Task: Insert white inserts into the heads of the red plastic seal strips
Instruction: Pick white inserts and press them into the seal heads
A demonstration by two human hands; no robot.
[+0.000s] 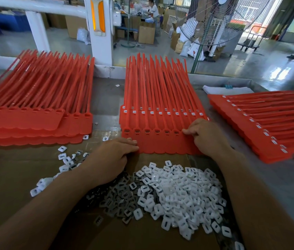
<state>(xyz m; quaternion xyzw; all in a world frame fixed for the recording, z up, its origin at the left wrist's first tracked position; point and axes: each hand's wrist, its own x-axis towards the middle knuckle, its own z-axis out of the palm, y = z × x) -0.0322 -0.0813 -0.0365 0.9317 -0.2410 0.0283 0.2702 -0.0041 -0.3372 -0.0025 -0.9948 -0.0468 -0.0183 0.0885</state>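
S1: Forearms come in low from both bottom corners, over the cardboard (12,181). What's each hand doing?

S2: R hand (205,136): fingers bent, tips pressed down on the front strip sheet (160,146) at its head row, just right of six heads (151,131) w/ dark openings. Can't tell if an insert's pinched under the tips. L hand (114,157): fingers fairly straight, holding nothing, tips touching the sheet's near-left corner.

S1: Where's that sheet lie?

S2: Flat on top of the middle stack (160,96), set nearer the person than the layers below, tails pointing away. Head rows behind it show white pcs seated.

S1: Loose parts?

S2: White inserts (178,192) heaped on the cardboard btwn the forearms, just on the near side of the sheet's scalloped edge. Grey metal clips (117,193) piled against the heap's left side, partly under the L wrist. Scattered inserts (65,159) lie left of L hand.

S1: Other stacks?

S2: Left stack (34,121): red strips, heads w/ open sockets. Right stack (250,127): angled, white pcs along its head rows. Bkgd: floor fan (212,20), white pillar (99,29), cartons, a person at a bench (153,8).
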